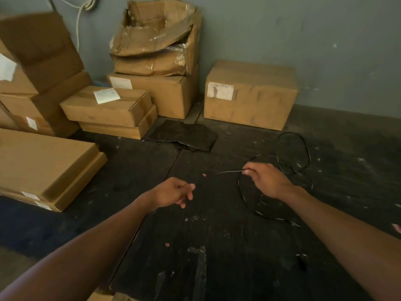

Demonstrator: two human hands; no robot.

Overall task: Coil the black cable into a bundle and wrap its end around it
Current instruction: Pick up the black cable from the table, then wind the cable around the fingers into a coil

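Down on the dark floor (217, 246), the right hand (267, 181) pinches the black cable (240, 192) near one end, a short tip sticking out leftward from the fingertips, while the rest of it sprawls in loose, uncoiled loops beside and beyond that hand, toward the right. Meanwhile the left hand (173, 192) hovers well apart to the left, fingers loosely curled and holding nothing. Cardboard boxes (249, 94) line the grey wall (325, 40) and the floor's left edge, a crumpled black sheet (184, 135) lying just before them, none touching the cable.
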